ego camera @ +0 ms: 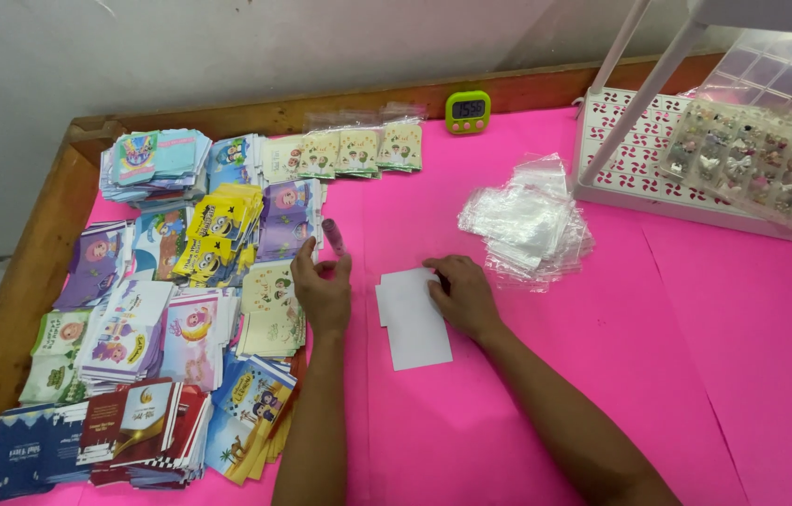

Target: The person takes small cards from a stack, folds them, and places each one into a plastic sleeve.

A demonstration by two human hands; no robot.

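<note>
Both hands flank white cards (413, 317); right hand (463, 292) touches them.

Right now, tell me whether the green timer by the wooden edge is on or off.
On. The green timer stands upright against the wooden rim, and dark digits show on its lit display.

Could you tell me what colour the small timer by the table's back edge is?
The timer is lime green, in the head view.
</note>
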